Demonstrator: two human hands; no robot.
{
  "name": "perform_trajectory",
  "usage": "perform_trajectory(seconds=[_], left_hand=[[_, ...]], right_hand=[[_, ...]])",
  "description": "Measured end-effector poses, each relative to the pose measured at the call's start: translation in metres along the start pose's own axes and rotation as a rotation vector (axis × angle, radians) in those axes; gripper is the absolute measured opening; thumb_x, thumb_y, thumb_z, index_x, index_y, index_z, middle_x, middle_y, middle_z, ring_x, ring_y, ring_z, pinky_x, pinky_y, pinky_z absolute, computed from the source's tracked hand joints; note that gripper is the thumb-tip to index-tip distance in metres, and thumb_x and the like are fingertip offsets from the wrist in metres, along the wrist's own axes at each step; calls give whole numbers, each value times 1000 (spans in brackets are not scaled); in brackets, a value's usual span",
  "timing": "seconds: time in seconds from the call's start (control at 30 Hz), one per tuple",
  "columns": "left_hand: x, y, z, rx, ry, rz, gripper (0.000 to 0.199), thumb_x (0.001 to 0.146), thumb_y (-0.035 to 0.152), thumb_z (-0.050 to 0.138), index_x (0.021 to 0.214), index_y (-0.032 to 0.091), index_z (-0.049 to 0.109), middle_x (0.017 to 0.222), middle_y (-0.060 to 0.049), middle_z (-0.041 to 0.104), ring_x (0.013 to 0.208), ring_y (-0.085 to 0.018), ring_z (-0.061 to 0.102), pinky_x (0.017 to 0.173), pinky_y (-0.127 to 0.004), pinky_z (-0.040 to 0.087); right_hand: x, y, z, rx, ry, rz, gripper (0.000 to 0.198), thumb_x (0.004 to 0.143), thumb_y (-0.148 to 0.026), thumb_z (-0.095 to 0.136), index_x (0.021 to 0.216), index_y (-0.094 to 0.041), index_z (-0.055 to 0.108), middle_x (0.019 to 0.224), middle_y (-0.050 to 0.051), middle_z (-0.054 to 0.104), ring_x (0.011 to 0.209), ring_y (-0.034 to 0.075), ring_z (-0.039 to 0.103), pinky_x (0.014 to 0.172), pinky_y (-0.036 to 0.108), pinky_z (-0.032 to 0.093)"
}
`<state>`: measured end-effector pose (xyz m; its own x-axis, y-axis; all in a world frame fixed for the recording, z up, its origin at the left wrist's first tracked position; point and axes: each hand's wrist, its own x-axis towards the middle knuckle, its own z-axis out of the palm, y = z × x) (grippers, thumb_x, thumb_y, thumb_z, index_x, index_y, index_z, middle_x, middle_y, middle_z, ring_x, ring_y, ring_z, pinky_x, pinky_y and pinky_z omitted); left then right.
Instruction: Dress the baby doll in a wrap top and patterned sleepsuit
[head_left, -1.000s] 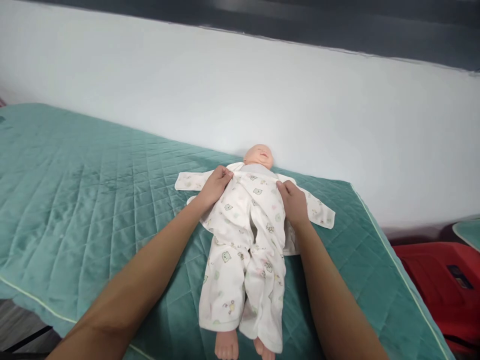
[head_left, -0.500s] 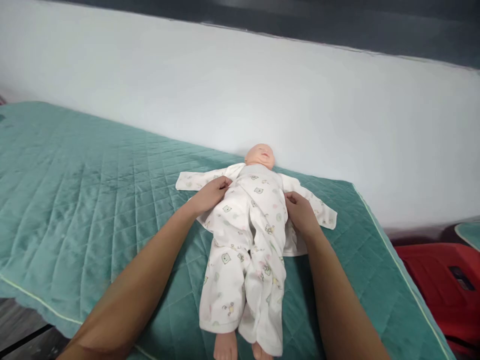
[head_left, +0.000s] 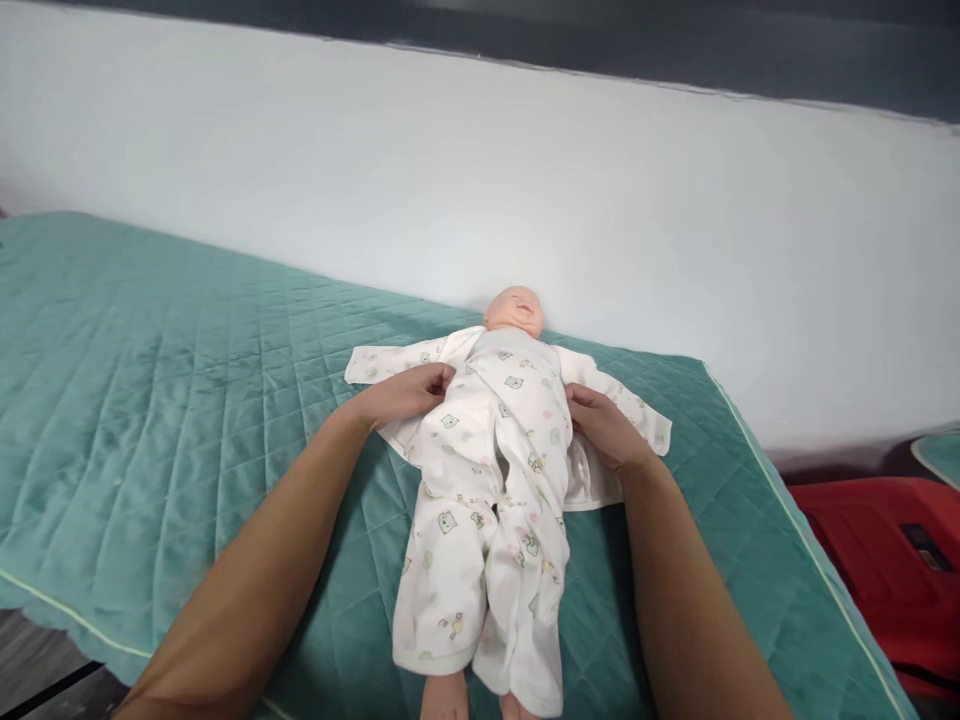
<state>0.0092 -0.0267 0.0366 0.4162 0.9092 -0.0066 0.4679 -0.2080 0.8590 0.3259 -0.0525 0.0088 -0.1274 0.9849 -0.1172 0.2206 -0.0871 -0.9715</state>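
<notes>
The doll (head_left: pixel 515 312) is lying on its back between the two hands, its head resting beyond them and its feet (head_left: pixel 444 697) pointing back past the wrists. The patterned trousers (head_left: pixel 450 530) are covering its legs and reaching up its body, their upper part sitting right between the fingertips. The left hand (head_left: pixel 411 392) is bending its fingers inward against one side of the trousers, and the right hand (head_left: pixel 602 420) is doing likewise on the other; whether either is pinching cloth cannot be told. The matching shirt (head_left: pixel 632 405) is spreading open beneath the doll, one sleeve stretching out beyond the left hand, the other running outward past the right. Under everything, a green quilted cover (head_left: pixel 187 420) is extending far to the left hand's side. A white wall (head_left: pixel 315 170) is rising beyond both hands, and a red plastic object (head_left: pixel 855 570) is standing well to the right hand's outer side, past the cover's edge.
</notes>
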Motion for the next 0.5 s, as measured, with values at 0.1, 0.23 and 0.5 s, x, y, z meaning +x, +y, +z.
perform_trajectory(seconds=[0.1,0.23,0.5], left_hand=[[3,-4,2,-35,-62,-26,15,66,28,58,79,21,60,82,-2,65,80,-22,59,68,-31,48],[5,-12,10,-119,24,-37,8,66,23,54,74,20,54,76,1,61,72,-17,55,64,-27,44],[8,-15,15,-164,243,-151,6,65,18,56,71,19,54,66,2,60,60,-14,53,58,-25,40]], right_hand=[[1,4,-3,92,-21,-7,31,76,-43,71,68,-20,51,63,-5,45,59,10,37,56,25,30],[5,8,-5,176,-39,9,35,73,-46,76,68,-20,53,63,-5,46,59,10,39,56,24,32],[4,11,-4,2,31,-41,31,79,-49,69,72,-20,59,65,-2,53,61,12,43,57,26,36]])
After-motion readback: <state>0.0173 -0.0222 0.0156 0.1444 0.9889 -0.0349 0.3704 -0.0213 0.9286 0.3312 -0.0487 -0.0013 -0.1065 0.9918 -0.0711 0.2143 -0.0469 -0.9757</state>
